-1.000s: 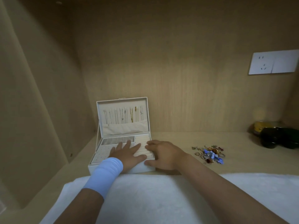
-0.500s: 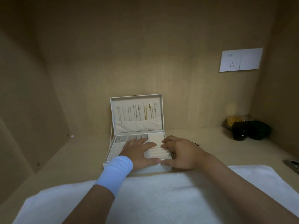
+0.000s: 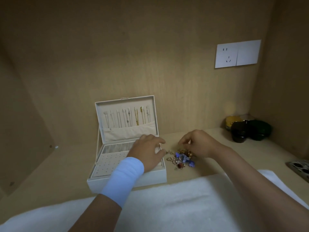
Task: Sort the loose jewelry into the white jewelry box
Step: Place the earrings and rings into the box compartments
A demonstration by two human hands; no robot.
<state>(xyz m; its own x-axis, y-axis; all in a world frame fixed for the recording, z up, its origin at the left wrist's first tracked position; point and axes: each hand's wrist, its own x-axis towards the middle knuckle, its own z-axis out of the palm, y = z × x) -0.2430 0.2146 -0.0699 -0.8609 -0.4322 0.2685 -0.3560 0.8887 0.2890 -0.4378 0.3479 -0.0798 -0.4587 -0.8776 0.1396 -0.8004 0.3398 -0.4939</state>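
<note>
The white jewelry box (image 3: pixel 100 179) stands open on the wooden shelf, its lid upright with several necklaces (image 3: pixel 128 118) hanging inside. My left hand (image 3: pixel 148 150), with a light blue wristband, rests on the right part of the box's tray, fingers relaxed. A small pile of loose jewelry (image 3: pixel 182 160), with blue, red and gold pieces, lies just right of the box. My right hand (image 3: pixel 198 144) hovers over the far side of the pile, fingertips curled down into it. Whether it pinches a piece is hidden.
A white cloth (image 3: pixel 167 206) covers the front of the shelf. Dark round containers (image 3: pixel 247 130) sit in the back right corner. A patterned flat object (image 3: pixel 299 167) lies at the right edge. A wall socket (image 3: pixel 237 53) is on the back panel.
My right hand has left the box tray and moved right onto the jewelry pile. My left hand stays on the tray. The camera view shifted.
</note>
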